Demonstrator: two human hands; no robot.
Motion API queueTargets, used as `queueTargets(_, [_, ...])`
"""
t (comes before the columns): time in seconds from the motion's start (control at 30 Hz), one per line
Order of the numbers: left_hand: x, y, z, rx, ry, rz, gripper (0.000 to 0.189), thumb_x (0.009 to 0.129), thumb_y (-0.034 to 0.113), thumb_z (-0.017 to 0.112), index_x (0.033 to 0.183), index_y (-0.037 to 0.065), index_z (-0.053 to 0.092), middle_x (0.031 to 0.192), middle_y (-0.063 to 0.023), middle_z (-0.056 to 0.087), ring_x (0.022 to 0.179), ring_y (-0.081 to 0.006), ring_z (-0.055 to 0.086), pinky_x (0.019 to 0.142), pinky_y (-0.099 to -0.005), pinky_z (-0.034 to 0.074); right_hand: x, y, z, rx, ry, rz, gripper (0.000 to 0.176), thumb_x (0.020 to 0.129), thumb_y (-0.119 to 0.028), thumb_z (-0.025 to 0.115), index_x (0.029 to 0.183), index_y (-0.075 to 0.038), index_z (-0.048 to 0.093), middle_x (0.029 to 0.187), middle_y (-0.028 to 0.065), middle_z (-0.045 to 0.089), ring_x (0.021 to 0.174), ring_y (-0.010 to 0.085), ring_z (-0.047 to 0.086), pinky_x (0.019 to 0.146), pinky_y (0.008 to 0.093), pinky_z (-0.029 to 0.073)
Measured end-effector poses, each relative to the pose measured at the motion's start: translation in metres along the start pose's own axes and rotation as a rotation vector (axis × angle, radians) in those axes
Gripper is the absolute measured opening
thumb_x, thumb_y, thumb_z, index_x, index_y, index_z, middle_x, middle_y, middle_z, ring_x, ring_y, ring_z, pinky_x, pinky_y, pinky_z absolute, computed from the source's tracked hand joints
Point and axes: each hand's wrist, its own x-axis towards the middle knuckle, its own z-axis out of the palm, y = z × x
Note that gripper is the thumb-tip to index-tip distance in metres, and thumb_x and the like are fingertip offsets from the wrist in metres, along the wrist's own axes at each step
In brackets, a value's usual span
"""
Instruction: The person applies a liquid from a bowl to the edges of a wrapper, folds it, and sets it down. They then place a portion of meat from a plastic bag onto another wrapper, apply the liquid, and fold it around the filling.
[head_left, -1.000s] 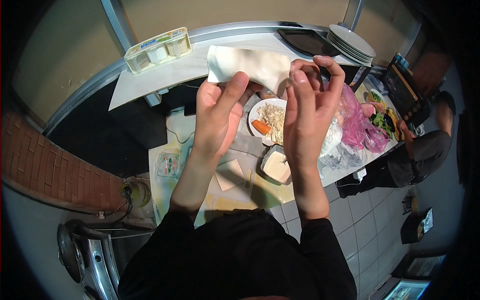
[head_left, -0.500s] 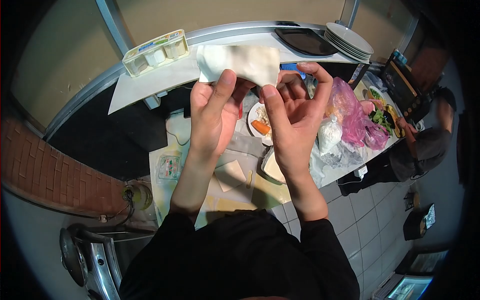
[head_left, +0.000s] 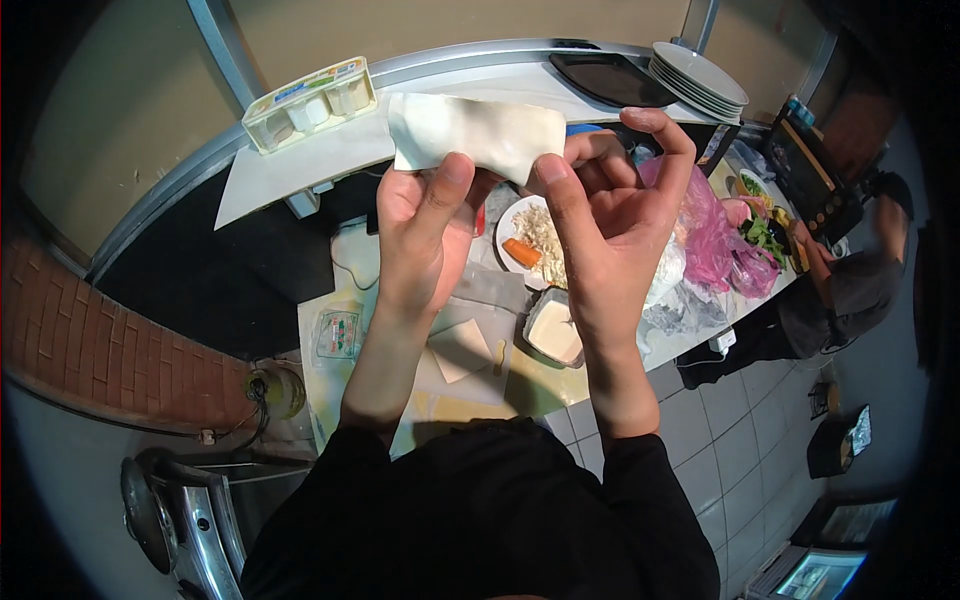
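Observation:
A pale folded pastry wrapper (head_left: pixel 478 130) is held up in front of me, roughly level. My left hand (head_left: pixel 428 215) grips its lower left edge, thumb in front and fingers behind. At the lower right corner, the thumb of my right hand (head_left: pixel 610 225) presses against it, with the other fingers curled and partly raised. Whatever may be inside the wrapper is hidden. Below my hands, a square wrapper sheet (head_left: pixel 460 350) lies on the worktable. Between my forearms stands a tub of creamy pale mixture (head_left: pixel 555 332). A plate (head_left: pixel 508 215) behind it carries shredded filling and an orange carrot piece (head_left: pixel 521 252).
An egg carton (head_left: pixel 310 105), a dark tray (head_left: pixel 610 82) and stacked plates (head_left: pixel 698 80) rest on the raised shelf. Pink plastic bags (head_left: pixel 708 225) and greens (head_left: pixel 765 240) lie to the right. Another person (head_left: pixel 850 290) works at the table's far right end.
My right hand has shifted right and slightly up along with the wrapper's right end, which looks more stretched out. The tub and more of the plate now show beside that hand.

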Motion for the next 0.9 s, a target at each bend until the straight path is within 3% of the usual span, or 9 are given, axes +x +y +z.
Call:
queueTargets(0.17, [0.0,0.001,0.003,-0.019,0.025,-0.003,0.051,0.101,0.03,0.058,0.139,-0.001,0.044,0.136,-0.0126,0.054,0.127,-0.0239,0.052,0.11,-0.0422,0.038,-0.005,0.002,0.0,-0.033,0.015,-0.027,0.058,0.087,0.008,0.065,0.13,-0.006,0.031,0.097,0.0078,0.057,0.09,0.0101,0.055,0.08,0.0225,0.045])
queueTargets(0.23, [0.0,0.001,0.005,-0.122,0.094,0.001,0.046,0.097,0.024,0.065,0.131,-0.003,0.051,0.127,-0.013,0.061,0.117,-0.0224,0.059,0.105,-0.0394,0.043,-0.01,0.003,0.0,-0.047,-0.021,0.011,0.057,0.086,0.009,0.065,0.13,-0.005,0.031,0.098,0.008,0.056,0.09,0.0102,0.054,0.082,0.0228,0.044])
queueTargets(0.37, [-0.002,0.0,0.002,-0.121,0.103,-0.02,0.045,0.097,0.023,0.065,0.131,-0.003,0.051,0.127,-0.0134,0.061,0.117,-0.0229,0.059,0.106,-0.0398,0.043,-0.012,0.007,0.0,-0.046,-0.005,-0.003,0.056,0.086,0.01,0.064,0.129,-0.005,0.031,0.098,0.0082,0.055,0.09,0.01,0.054,0.082,0.0226,0.044])
queueTargets(0.43, [-0.002,0.0,-0.001,-0.006,0.038,-0.033,0.051,0.101,0.03,0.058,0.139,-0.001,0.044,0.136,-0.0129,0.054,0.125,-0.0243,0.053,0.109,-0.0409,0.039,-0.012,0.006,0.0,-0.048,-0.004,-0.002,0.056,0.086,0.01,0.064,0.129,-0.005,0.031,0.098,0.008,0.054,0.09,0.0099,0.053,0.082,0.0225,0.044])
queueTargets(0.83, [-0.003,0.004,0.01,-0.007,0.061,-0.071,0.047,0.097,0.021,0.065,0.134,-0.003,0.049,0.13,-0.0127,0.059,0.121,-0.0219,0.056,0.106,-0.0392,0.042,-0.008,0.01,-0.007,-0.076,0.063,0.047,0.055,0.089,0.008,0.064,0.132,-0.008,0.033,0.102,0.0075,0.054,0.092,0.0081,0.052,0.078,0.0196,0.044])
queueTargets(0.9, [-0.002,0.005,0.013,-0.031,0.081,-0.081,0.046,0.097,0.019,0.066,0.133,-0.004,0.05,0.127,-0.0125,0.061,0.119,-0.0208,0.057,0.105,-0.0378,0.042,-0.009,0.011,-0.01,-0.023,0.069,0.055,0.053,0.09,0.002,0.068,0.133,-0.009,0.038,0.108,0.009,0.056,0.095,0.0131,0.057,0.079,0.0264,0.05])
